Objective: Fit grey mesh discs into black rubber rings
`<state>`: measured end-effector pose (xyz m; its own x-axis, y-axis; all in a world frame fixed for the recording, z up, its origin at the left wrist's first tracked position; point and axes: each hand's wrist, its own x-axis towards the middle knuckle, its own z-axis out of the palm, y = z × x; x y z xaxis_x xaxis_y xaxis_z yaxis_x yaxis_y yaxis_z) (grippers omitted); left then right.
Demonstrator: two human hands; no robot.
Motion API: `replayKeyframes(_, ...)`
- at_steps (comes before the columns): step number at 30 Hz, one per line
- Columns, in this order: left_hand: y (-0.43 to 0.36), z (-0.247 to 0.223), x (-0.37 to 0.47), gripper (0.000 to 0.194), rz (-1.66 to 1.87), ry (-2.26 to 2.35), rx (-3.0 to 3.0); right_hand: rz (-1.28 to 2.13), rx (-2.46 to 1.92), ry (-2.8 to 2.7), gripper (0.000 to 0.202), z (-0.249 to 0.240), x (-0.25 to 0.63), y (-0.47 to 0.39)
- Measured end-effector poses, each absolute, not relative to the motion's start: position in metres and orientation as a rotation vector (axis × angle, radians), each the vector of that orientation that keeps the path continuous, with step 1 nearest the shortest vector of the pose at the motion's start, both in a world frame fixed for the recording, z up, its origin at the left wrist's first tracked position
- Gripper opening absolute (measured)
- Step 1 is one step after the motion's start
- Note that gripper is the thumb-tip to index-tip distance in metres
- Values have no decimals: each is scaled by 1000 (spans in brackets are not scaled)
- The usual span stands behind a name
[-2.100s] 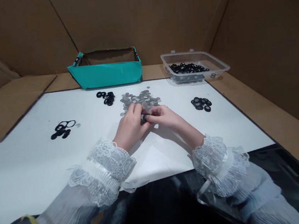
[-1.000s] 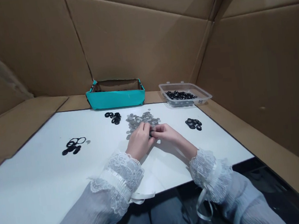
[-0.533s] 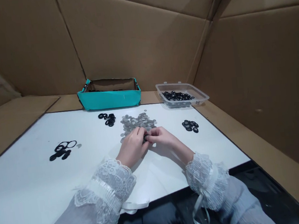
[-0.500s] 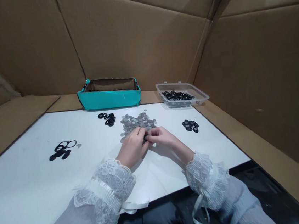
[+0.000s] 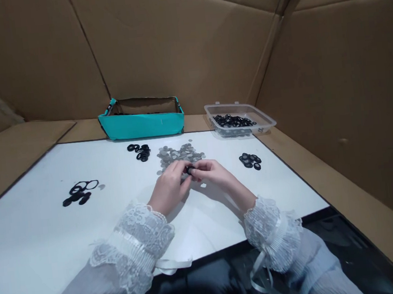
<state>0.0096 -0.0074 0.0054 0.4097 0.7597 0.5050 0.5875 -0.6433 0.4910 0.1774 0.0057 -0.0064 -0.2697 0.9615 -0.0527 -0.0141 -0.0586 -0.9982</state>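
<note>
My left hand (image 5: 168,187) and my right hand (image 5: 210,172) meet fingertip to fingertip over the white board (image 5: 50,228). Together they pinch a small black ring (image 5: 188,170) between them. Just beyond the fingers lies a heap of grey round discs (image 5: 179,153). Lace cuffs cover both wrists.
Small piles of black rings lie at the left (image 5: 78,194), behind the discs (image 5: 141,151) and at the right (image 5: 250,160). A teal open box (image 5: 142,121) and a clear plastic tub of black rings (image 5: 238,120) stand at the back. Cardboard walls close in the back and right.
The camera view has shifted slightly. My hands have stayed joined on the black ring near the disc heap, lifting a little off the board.
</note>
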Motion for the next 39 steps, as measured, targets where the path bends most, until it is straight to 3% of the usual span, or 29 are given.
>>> replayKeyframes(8, -1, 11, 13, 24, 996, 1237, 1699, 1378, -1044, -1165, 39, -5, 172, 6)
replayKeyframes(27, -4, 8, 13, 16, 1153, 1224, 1739, 1282, -1007, -1300, 27, -7, 167, -2)
replayKeyframes(39, 3, 5, 8, 23, 989, 1096, 1652, 1209, -1019, -1177, 21, -15, 157, -3)
